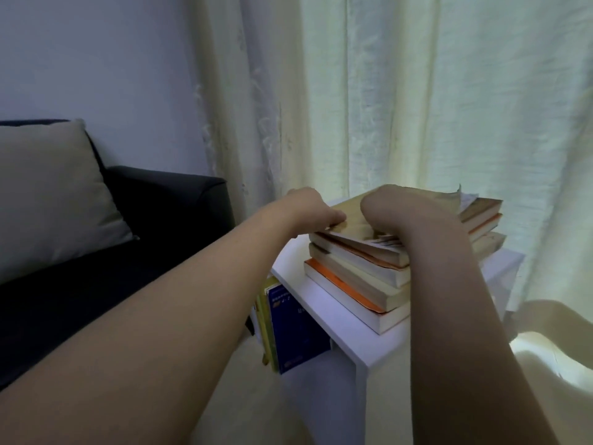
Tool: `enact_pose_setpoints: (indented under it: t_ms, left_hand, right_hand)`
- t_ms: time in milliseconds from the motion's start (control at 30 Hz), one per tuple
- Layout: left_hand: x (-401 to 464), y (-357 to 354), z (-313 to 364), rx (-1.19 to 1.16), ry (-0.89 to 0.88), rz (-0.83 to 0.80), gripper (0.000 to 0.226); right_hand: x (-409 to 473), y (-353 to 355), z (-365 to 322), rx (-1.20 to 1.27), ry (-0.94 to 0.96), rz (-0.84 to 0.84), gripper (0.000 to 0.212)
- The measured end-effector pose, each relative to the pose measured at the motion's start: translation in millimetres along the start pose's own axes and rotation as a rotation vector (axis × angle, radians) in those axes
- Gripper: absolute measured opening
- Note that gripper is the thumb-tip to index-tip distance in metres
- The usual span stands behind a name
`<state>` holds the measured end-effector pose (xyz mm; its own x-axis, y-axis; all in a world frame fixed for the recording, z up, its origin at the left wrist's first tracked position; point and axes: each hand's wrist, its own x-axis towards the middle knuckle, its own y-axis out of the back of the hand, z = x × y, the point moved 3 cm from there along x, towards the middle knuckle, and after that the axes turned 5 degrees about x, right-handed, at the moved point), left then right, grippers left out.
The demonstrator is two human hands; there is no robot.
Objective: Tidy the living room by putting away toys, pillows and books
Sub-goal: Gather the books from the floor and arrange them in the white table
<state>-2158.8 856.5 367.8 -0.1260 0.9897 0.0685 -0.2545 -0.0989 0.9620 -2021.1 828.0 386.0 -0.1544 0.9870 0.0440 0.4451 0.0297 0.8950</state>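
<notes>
Plainly, both bare arms reach forward to a pile of books on a small white shelf unit.
Book stack [362,281]: about five soft-cover books lying flat, one on another, on the top board of the white shelf unit [327,308], in front of the curtain. Their page edges are cream and yellowed; two of the covers show orange edges. The books are not squared up: they fan out at slightly different angles.
Top book [356,216]: a dull yellow-olive cover, tilted, with worn page corners curling up at its near edge and loose pages lifted at the far right.
Left hand [313,208]: fingers curled over the top book's left edge, gripping it.
Right hand [393,216]: bent down at the wrist onto the top book's near right corner, fingers curled under against the ruffled pages; the exact grip is hidden by the wrist.
Lower shelf: a dark blue book [296,329] and a thin yellow-green book [267,322] stand upright below the top board.
Sofa [154,220]: dark, to the left of the shelf unit, carrying a beige cushion [51,197] leaning on its backrest.
Curtain [417,101]: pale cream, hanging behind the shelf unit.
</notes>
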Motion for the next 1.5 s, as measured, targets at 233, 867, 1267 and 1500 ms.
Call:
enact_pose_setpoints:
  t_ms: [233, 867, 1267, 1500]
  left_hand:
    - [-47, 1, -38, -0.358, -0.113, -0.058, 0.053]
    - [-146, -5, -260, -0.92, 0.167, 0.664, 0.009]
    - [-138, -91, -295, -0.835, 0.531, -0.146, 0.052]
    - [-134, -123, -282, -0.78, 0.619, -0.168, 0.019]
  right_hand:
    - [2, -6, -8, 0.178, 0.055, -0.036, 0.023]
    - [-16, -161, -136, 1.011, 0.405, -0.186, 0.025]
    - [-6, -297, -72, 1.304, -0.205, -0.328, 0.03]
    - [3, -304, -67, 0.621, 0.177, -0.072, 0.023]
